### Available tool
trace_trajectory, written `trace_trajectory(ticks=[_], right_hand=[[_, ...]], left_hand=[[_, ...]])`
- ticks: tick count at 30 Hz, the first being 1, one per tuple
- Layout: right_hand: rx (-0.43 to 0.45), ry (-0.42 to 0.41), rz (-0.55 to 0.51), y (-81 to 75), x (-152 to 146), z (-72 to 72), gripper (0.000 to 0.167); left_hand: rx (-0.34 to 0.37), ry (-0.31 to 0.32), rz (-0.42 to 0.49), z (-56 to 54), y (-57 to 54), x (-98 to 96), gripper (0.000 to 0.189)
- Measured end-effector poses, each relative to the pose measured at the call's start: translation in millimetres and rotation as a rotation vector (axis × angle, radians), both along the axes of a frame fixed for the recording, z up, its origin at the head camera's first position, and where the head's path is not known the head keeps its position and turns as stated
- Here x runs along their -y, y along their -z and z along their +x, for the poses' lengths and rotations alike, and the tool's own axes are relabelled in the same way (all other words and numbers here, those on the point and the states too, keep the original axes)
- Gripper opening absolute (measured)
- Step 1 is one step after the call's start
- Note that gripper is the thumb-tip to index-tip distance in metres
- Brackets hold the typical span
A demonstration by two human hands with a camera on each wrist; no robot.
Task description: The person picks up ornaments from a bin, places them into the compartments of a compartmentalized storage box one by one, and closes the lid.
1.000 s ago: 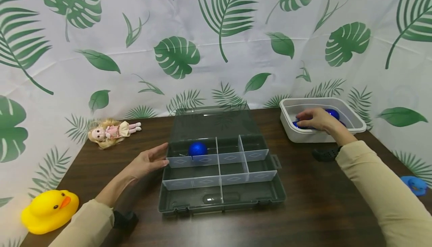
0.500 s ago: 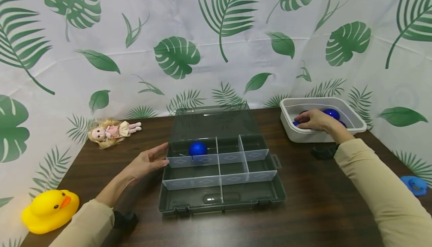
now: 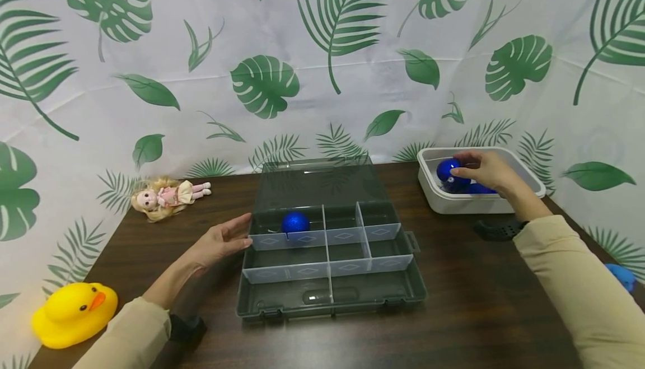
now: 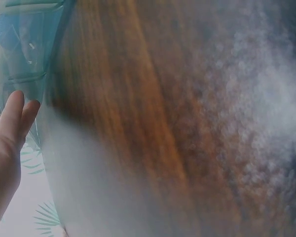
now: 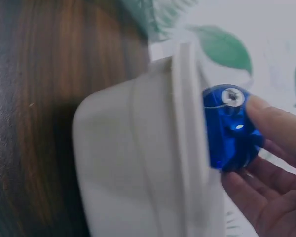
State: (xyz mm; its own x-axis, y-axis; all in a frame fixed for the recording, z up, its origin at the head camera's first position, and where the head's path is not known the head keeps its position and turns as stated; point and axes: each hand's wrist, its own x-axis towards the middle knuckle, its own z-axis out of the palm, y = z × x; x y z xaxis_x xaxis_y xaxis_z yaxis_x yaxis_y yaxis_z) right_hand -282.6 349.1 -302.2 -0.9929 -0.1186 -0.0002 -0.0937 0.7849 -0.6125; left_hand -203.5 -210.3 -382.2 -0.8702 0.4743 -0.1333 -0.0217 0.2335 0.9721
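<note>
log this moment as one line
right hand: pinches shiny blue ball at white tub | left hand: at organizer left edge | glittery blue ball: back-left compartment

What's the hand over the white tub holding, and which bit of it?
The right hand holds a shiny blue ball by its sides, between thumb and fingers, the thumb near its silver cap.

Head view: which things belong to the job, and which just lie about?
Likely in use:
shiny blue ball, in right hand
white tub
divided box, by the left hand
glittery blue ball, inside the box

Likely lying about:
doll
yellow duck
blue object
</note>
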Motion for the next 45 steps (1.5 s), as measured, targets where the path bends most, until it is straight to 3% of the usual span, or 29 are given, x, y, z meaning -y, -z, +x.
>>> trace_trajectory(ticks=[4,7,12,16,21,24,32,39,45], right_hand=[[-0.035,0.057,-0.099,-11.7,12,6.1,0.065],[-0.052,0.056,-0.172,-17.3,32,9.2,0.065],[-0.012,-0.061,-0.292,-15.6,80,14.5,0.059],[0.036,-0.142,-0.330,-7.9,122,19.9,0.050],[0.054,-0.233,-0.287,2.9,162,28.3,0.044],[0.031,-0.265,-0.210,9.1,177,33.2,0.043],[-0.122,-0.229,0.077,24.6,198,43.0,0.043],[-0.192,-0.268,0.141,32.2,206,45.6,0.042],[-0.202,-0.270,0.173,35.6,209,44.2,0.046]], left_hand=[[0.007,-0.001,-0.012,-1.3,-0.1,-0.6,0.073],[0.014,-0.008,-0.015,-1.9,-0.6,-0.7,0.073],[0.003,0.004,0.005,-2.3,-1.2,-0.1,0.072],[-0.002,0.014,0.018,-2.7,-0.1,-0.7,0.074],[-0.005,0.021,0.017,-3.1,-0.3,-2.6,0.074],[-0.005,0.023,0.019,-3.0,-0.9,-3.3,0.074],[-0.005,0.021,0.021,-1.8,-1.1,-3.2,0.074],[-0.005,0.010,0.016,0.1,0.3,-1.7,0.074],[0.006,-0.005,0.011,1.2,2.8,0.2,0.075]])
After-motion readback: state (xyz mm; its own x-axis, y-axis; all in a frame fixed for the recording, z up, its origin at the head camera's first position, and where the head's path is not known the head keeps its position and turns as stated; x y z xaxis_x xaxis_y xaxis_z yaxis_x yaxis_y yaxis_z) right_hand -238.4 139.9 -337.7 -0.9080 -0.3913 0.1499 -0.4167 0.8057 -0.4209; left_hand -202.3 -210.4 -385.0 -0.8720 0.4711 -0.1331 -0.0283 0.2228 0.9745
